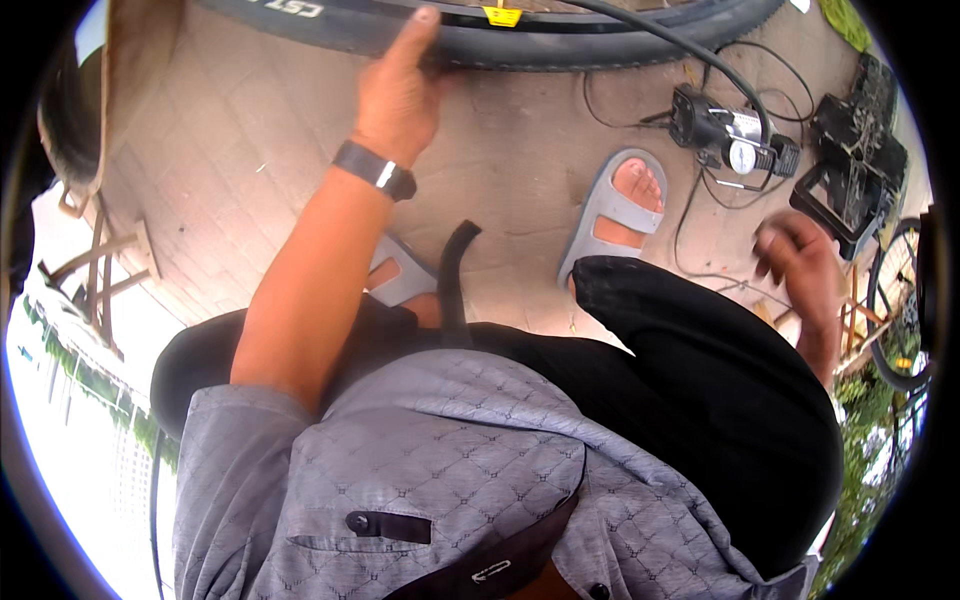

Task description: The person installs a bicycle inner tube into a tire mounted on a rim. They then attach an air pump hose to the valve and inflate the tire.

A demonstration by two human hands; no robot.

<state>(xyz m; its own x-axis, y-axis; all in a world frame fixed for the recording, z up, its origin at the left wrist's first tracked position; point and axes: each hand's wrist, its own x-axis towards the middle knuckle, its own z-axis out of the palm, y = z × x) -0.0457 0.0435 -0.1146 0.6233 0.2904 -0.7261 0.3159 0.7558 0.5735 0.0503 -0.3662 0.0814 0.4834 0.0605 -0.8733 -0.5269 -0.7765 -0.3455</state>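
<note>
A black bicycle tire (540,50) curves across the top of the view, its upper part cut off by the edge. My left hand (398,110) grips the tire, thumb laid over its side and fingers partly hidden behind it. A yellow tag (502,16) shows on the inner side, to the right of my thumb. Off to the right, beyond my knee, my right hand (803,265) is in the air with bent fingers, smeared by motion; nothing can be made out in it. The nearest thing to it is a small air compressor (735,135) with a round gauge.
A black hose (690,50) arches from the compressor past the tire and out at the top. Thin cables (680,215) loop over the paved floor (250,170). A dark, dirty case (860,150) lies at the right, near another bicycle wheel (885,310). A wooden stool (105,265) stands left.
</note>
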